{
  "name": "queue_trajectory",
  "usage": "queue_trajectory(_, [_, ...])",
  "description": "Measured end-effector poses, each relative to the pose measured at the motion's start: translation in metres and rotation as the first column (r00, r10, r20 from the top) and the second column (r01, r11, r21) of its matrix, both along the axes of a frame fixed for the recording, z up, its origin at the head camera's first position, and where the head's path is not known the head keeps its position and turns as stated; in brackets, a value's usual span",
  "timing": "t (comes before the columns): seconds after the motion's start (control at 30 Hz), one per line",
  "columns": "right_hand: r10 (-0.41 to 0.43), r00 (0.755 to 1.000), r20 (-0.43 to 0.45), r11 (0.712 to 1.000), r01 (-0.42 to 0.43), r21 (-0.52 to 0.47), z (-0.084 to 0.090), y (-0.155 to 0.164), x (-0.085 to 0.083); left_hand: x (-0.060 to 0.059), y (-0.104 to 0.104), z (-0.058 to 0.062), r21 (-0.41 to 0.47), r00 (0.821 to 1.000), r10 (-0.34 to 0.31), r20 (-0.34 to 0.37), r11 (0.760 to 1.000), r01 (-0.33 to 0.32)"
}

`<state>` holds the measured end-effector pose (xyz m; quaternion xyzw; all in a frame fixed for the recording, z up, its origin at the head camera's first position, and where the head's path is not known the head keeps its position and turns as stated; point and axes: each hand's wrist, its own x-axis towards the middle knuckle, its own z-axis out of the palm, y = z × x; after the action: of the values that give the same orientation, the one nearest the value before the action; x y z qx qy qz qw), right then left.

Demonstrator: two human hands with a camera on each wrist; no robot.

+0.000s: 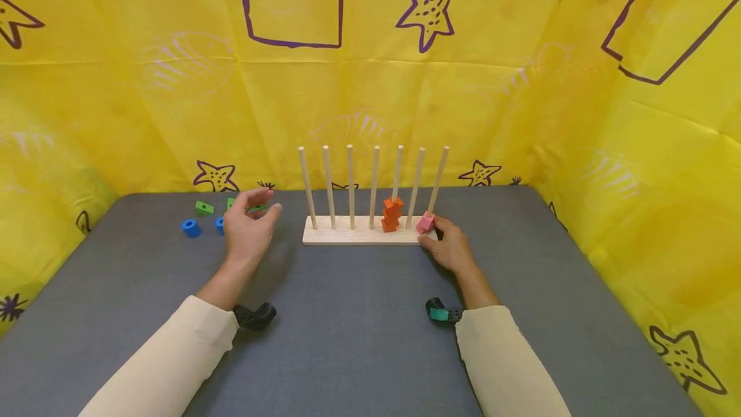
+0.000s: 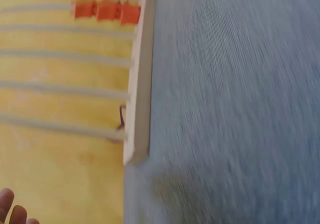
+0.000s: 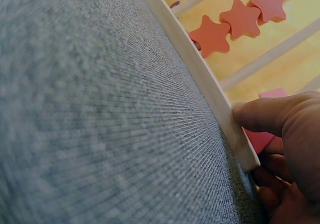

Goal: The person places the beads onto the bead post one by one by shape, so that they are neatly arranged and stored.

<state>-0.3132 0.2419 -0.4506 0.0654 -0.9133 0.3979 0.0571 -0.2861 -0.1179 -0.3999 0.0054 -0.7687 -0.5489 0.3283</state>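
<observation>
A wooden rack (image 1: 347, 231) with several upright pegs stands at the back of the grey table. Three orange star pieces (image 1: 392, 214) are stacked on one peg, and a pink piece (image 1: 425, 222) sits at the foot of the rightmost peg. My right hand (image 1: 442, 237) grips the rack's right end. In the right wrist view its thumb presses the front edge of the rack (image 3: 200, 74) beside the pink piece (image 3: 260, 140). My left hand (image 1: 255, 217) hovers left of the rack with its fingers loosely curved, holding nothing. Only its fingertips (image 2: 12, 209) show in the blurred left wrist view.
Loose pieces lie at the back left: a green wedge (image 1: 204, 207), a blue ring (image 1: 191, 228), and more green and blue pieces partly hidden behind my left hand. Yellow star-printed cloth (image 1: 637, 147) walls the table on three sides.
</observation>
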Motion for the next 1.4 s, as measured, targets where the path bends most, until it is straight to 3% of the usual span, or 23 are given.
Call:
queue_trajectory(0.23, [-0.003, 1.0, 0.024, 1.0, 0.003, -0.004, -0.003, 0.0, -0.001, -0.005, -0.025, -0.014, 0.072, 0.996, 0.083, 0.042, 0.994, -0.086])
queue_trajectory(0.57, [0.0, 1.0, 0.01, 1.0, 0.0, 0.024, -0.003, 0.003, -0.003, -0.024, -0.033, -0.033, 0.171, 0.974, 0.102, 0.204, 0.976, -0.138])
queue_trajectory(0.77, [0.004, 1.0, -0.005, 1.0, -0.004, 0.027, -0.001, 0.002, -0.002, -0.029, -0.04, -0.041, 0.135, 0.958, 0.092, 0.272, 0.982, -0.133])
queue_trajectory(0.97, [0.008, 1.0, -0.008, 0.999, -0.007, 0.033, -0.001, 0.001, -0.001, -0.03, -0.043, -0.045, 0.04, 0.915, 0.098, 0.392, 0.992, -0.123])
queue_trajectory(1.23, [0.001, 1.0, -0.01, 1.0, -0.001, 0.012, -0.003, 0.002, -0.002, -0.033, -0.042, -0.047, -0.084, 0.883, 0.135, 0.449, 0.991, -0.108])
queue_trajectory(1.4, [0.001, 1.0, -0.004, 1.0, -0.001, 0.01, -0.003, 0.002, -0.003, -0.036, -0.041, -0.045, -0.055, 0.859, 0.134, 0.494, 0.991, -0.123])
